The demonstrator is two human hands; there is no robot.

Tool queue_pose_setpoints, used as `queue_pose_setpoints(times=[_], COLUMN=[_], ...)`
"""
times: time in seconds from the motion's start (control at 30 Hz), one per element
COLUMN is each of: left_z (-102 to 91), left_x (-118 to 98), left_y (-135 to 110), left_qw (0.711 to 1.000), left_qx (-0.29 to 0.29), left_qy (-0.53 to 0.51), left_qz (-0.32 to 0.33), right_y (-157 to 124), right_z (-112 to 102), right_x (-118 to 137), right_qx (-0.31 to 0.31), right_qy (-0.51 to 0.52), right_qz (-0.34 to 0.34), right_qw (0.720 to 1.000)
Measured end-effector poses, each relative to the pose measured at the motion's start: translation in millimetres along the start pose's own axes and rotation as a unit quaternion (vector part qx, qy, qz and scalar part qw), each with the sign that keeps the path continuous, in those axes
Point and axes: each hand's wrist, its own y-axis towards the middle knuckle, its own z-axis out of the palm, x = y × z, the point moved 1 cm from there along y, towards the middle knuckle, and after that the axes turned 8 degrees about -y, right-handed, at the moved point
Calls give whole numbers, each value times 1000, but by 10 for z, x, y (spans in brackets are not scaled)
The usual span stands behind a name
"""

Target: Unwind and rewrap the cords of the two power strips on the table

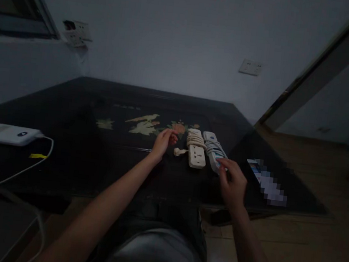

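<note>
Left grip (162, 141): half-open, empty, beside oblong cream power strip (196, 149). Right grip (233, 181): touching cord-wrapped white power strip (214, 153); closure indeterminate.

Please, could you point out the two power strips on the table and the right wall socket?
Left power strip (196, 153), head view: on its socket face.
Right power strip (214, 147), head view: on its wound cord.
Right wall socket (250, 67), head view: on its plate's middle.

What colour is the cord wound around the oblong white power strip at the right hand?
The wound cord looks grey, seen best in the head view.
</note>
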Motion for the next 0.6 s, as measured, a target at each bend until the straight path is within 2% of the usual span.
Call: queue_pose_setpoints(times=[0.13,0.27,0.33,0.47,0.6], left_z=[16,26,37,79,107], left_x=[43,98,115,138,178], left_y=[20,31,7,-72,-115], left_qw=[998,984,967,912,880], left_qx=[25,38,48,90,128], left_qy=[51,154,222,359,418], left_qz=[37,81,112,176,186], right_y=[450,804,857,780,683], right_z=[468,842,948,1031,1051], right_x=[66,110,169,310,379], right_qx=[55,157,198,232,245], right_qy=[39,-65,-121,-223,-277], right_qz=[35,85,100,96,77], right_qw=[997,982,968,942,926])
